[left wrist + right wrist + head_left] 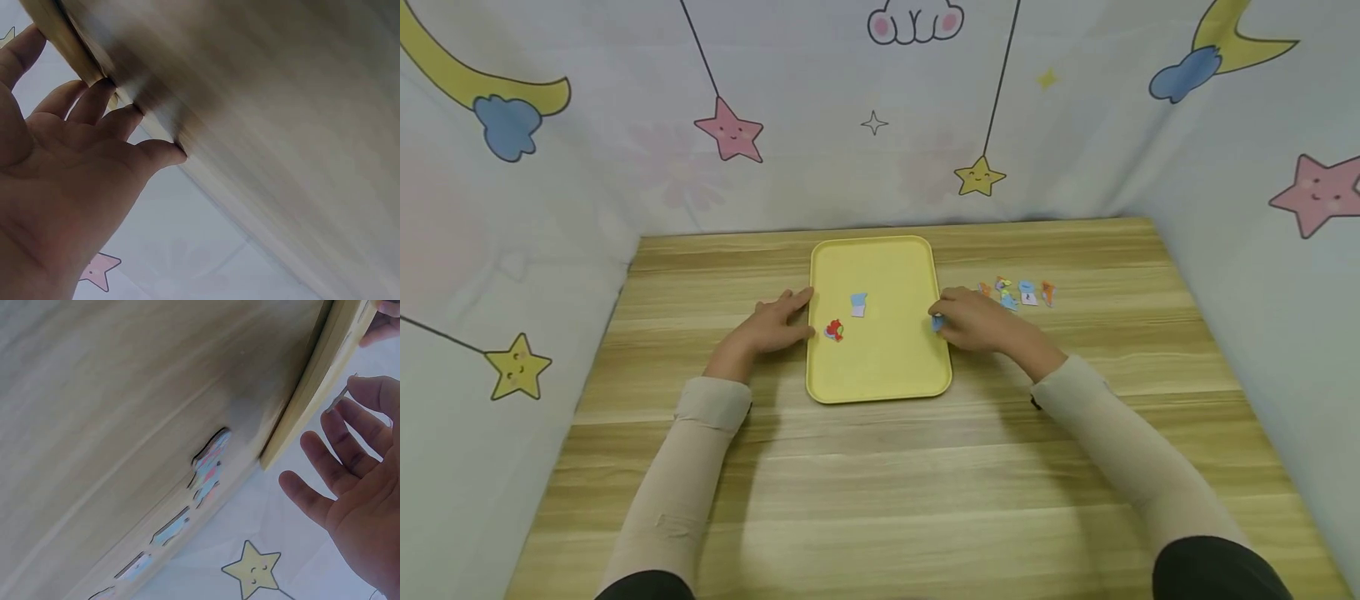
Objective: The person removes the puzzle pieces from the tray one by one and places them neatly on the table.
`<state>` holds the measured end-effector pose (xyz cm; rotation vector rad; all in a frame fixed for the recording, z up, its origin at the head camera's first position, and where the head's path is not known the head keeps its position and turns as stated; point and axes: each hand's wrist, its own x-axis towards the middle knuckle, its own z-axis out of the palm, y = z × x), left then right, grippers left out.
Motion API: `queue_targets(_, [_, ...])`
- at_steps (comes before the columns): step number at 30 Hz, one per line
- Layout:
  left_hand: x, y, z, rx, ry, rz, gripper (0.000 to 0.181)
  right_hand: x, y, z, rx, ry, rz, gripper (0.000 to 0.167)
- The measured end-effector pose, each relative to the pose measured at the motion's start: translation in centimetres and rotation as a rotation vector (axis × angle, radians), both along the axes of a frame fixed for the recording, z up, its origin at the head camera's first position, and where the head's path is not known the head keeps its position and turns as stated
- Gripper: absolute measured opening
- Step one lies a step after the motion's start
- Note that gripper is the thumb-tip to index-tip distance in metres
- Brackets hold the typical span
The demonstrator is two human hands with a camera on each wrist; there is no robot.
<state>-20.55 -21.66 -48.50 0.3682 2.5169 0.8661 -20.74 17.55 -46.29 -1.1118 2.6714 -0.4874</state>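
Narrow pinch of right hand (981,321) on 1 blue piece (937,322) at edge of yellow tray (880,367), left hand (769,325) spread-fingered opposite

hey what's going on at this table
A person's right hand pinches a small flat blue piece at the right edge of a yellow rectangular tray. The left hand touches the tray's left edge. A small blue-and-pale piece and a mostly red piece lie in the tray; more small colourful flat pieces lie on the wood-grain table.
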Motion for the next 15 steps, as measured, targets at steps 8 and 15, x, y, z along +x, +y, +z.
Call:
queue_targets(8, [0.0, 0.2, 0.2, -0.003, 0.004, -0.001, 0.083, 0.1, 1.8, 0.1, 0.001, -0.003, -0.044, 0.034])
queue_targets(15, [0.0, 0.0, 0.0, -0.023, -0.005, 0.009, 0.082, 0.1, 3.8, -0.3, -0.011, -0.023, -0.079, 0.034])
